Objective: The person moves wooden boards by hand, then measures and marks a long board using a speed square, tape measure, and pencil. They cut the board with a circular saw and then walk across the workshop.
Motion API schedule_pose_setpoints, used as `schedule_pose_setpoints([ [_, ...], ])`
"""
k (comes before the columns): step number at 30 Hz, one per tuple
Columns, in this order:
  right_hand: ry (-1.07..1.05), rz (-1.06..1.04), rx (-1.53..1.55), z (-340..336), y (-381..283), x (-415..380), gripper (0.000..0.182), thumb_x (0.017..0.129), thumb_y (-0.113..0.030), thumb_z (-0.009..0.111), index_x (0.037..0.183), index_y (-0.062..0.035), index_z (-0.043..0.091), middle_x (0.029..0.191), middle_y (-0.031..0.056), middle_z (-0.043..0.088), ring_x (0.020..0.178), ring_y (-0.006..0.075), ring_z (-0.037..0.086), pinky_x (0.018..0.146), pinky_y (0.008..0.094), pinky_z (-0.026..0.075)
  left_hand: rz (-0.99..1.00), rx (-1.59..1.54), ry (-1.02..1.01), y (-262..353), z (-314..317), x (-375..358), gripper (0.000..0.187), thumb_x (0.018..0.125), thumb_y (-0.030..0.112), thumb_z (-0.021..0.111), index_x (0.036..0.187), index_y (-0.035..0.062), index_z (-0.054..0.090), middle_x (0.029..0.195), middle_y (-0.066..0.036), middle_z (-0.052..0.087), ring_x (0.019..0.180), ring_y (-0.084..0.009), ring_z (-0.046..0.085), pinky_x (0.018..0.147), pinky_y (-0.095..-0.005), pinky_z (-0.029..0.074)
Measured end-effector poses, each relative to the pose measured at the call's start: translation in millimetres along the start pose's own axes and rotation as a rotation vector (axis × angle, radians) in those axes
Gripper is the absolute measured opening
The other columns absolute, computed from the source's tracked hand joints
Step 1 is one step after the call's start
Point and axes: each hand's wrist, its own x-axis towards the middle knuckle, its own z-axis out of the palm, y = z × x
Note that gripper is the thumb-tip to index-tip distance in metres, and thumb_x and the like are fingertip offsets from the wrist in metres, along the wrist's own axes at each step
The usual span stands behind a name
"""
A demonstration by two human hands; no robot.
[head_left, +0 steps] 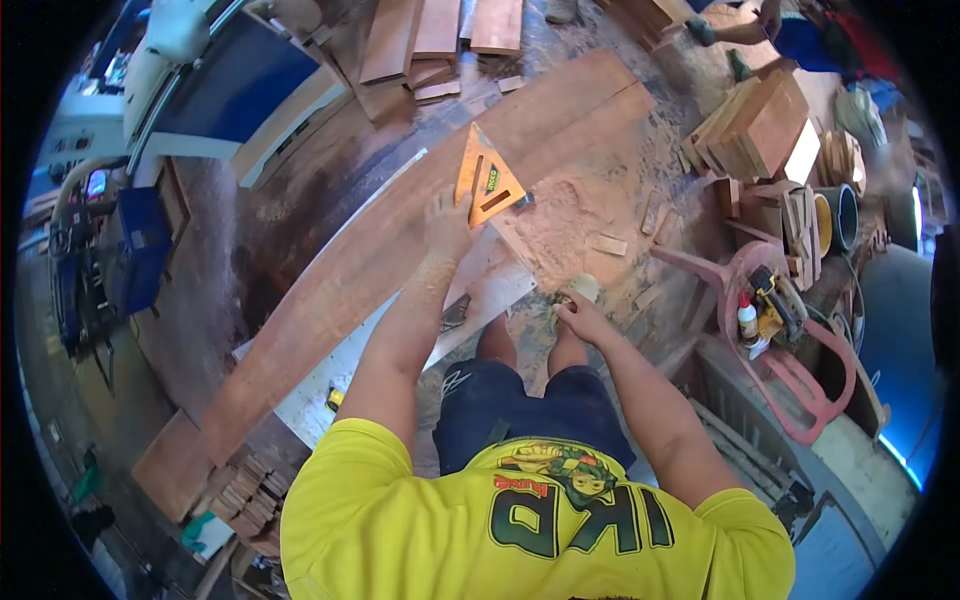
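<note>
An orange triangular speed square (488, 180) with dark slots overlaps a long reddish-brown wooden plank (345, 290). My left hand (448, 225) is over the plank, its fingers gripping the square's left edge. Down by my right leg, my right hand (580, 315) is closed, thumb and fingers pressed together; whatever it holds is too small to make out. Beneath the plank lies a white-edged board (515, 285), with a yellow tape measure (335, 400) near its lower left.
A sawdust heap (575, 225) with wood offcuts spreads right of the plank. A pink plastic chair (740, 290) at the right carries a yellow-black power tool (775, 305) and a white bottle (747, 318). Stacked boards (440, 30) lie behind. Another person (800, 40) is at upper right.
</note>
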Motion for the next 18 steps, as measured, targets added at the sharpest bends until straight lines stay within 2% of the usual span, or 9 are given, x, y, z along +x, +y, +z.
schedule_pose_setpoints([
  [1, 0.019, 0.018, 0.009, 3, -3, 5, 0.060, 0.087, -0.039, 0.061, 0.134, -0.0055, 0.046, 0.106, 0.0185, 0.065, 0.100, 0.0280, 0.062, 0.087, 0.0354, 0.047, 0.083, 0.006, 0.141, -4, 4, 6, 0.067, 0.071, 0.035, 0.076, 0.128, 0.0113, 0.050, 0.133, -0.021, 0.042, 0.129, -0.0397, 0.034, 0.106, -0.0535, 0.028],
  [2, 0.035, 0.036, 0.016, 6, -6, 8, 0.062, 0.086, -0.043, 0.061, 0.134, -0.0073, 0.047, 0.104, 0.0165, 0.066, 0.099, 0.0293, 0.062, 0.088, 0.0361, 0.047, 0.093, 0.003, 0.139, -7, 9, 13, 0.067, 0.071, 0.035, 0.076, 0.128, 0.0113, 0.050, 0.133, -0.021, 0.042, 0.129, -0.0397, 0.034, 0.106, -0.0535, 0.028],
  [4, 0.049, 0.016, 0.062, 19, 0, 19, 0.060, 0.086, -0.043, 0.061, 0.133, -0.0078, 0.048, 0.103, 0.0161, 0.066, 0.098, 0.0288, 0.063, 0.087, 0.0360, 0.047, 0.121, -0.100, 0.149, -8, 14, 28, 0.064, 0.071, 0.037, 0.076, 0.123, 0.0098, 0.052, 0.140, -0.022, 0.037, 0.134, -0.0410, 0.030, 0.110, -0.0545, 0.020],
  [6, 0.066, -0.003, 0.104, 25, 6, 21, 0.059, 0.086, -0.043, 0.061, 0.132, -0.0082, 0.049, 0.102, 0.0157, 0.066, 0.096, 0.0283, 0.063, 0.087, 0.0358, 0.047, 0.121, -0.143, 0.166, -8, 19, 36, 0.060, 0.072, 0.039, 0.074, 0.121, 0.0096, 0.053, 0.141, -0.023, 0.037, 0.134, -0.0410, 0.029, 0.110, -0.0551, 0.019],
  [9, 0.106, 0.022, -0.015, 28, 11, 10, 0.058, 0.085, -0.042, 0.061, 0.131, -0.0088, 0.051, 0.099, 0.0154, 0.065, 0.091, 0.0271, 0.063, 0.085, 0.0362, 0.047, 0.143, -0.188, 0.195, -10, 29, 37, 0.054, 0.075, 0.039, 0.072, 0.117, 0.0088, 0.055, 0.142, -0.024, 0.035, 0.135, -0.0416, 0.028, 0.111, -0.0569, 0.016],
  [12, 0.043, 0.054, 0.009, 25, 20, -9, 0.060, 0.084, -0.042, 0.063, 0.131, -0.0077, 0.050, 0.104, 0.0173, 0.064, 0.098, 0.0287, 0.063, 0.088, 0.0363, 0.047, 0.181, -0.226, 0.199, -15, 42, 25, 0.048, 0.077, 0.034, 0.071, 0.114, 0.0078, 0.055, 0.144, -0.027, 0.032, 0.136, -0.0431, 0.026, 0.111, -0.0601, 0.013],
  [13, 0.060, 0.082, 0.017, 28, 33, -10, 0.059, 0.085, -0.041, 0.062, 0.132, -0.0071, 0.049, 0.108, 0.0194, 0.063, 0.103, 0.0317, 0.061, 0.091, 0.0369, 0.046, 0.195, -0.234, 0.208, -16, 45, 19, 0.046, 0.077, 0.032, 0.071, 0.112, 0.0076, 0.056, 0.144, -0.027, 0.032, 0.137, -0.0434, 0.025, 0.110, -0.0612, 0.012],
  [16, 0.127, 0.104, 0.051, 22, 62, -19, 0.055, 0.084, -0.037, 0.064, 0.127, -0.0042, 0.053, 0.114, 0.0186, 0.061, 0.104, 0.0274, 0.061, 0.090, 0.0352, 0.046, 0.196, -0.205, 0.182, -12, 51, -3, 0.041, 0.076, 0.028, 0.072, 0.107, 0.0072, 0.056, 0.144, -0.027, 0.032, 0.137, -0.0438, 0.024, 0.109, -0.0631, 0.012],
  [18, 0.138, 0.101, 0.036, 13, 77, -23, 0.055, 0.084, -0.038, 0.063, 0.127, -0.0046, 0.053, 0.116, 0.0190, 0.060, 0.105, 0.0281, 0.060, 0.091, 0.0360, 0.046, 0.172, -0.168, 0.157, -5, 47, -8, 0.039, 0.075, 0.026, 0.073, 0.105, 0.0069, 0.056, 0.144, -0.027, 0.032, 0.137, -0.0438, 0.024, 0.109, -0.0638, 0.012],
])
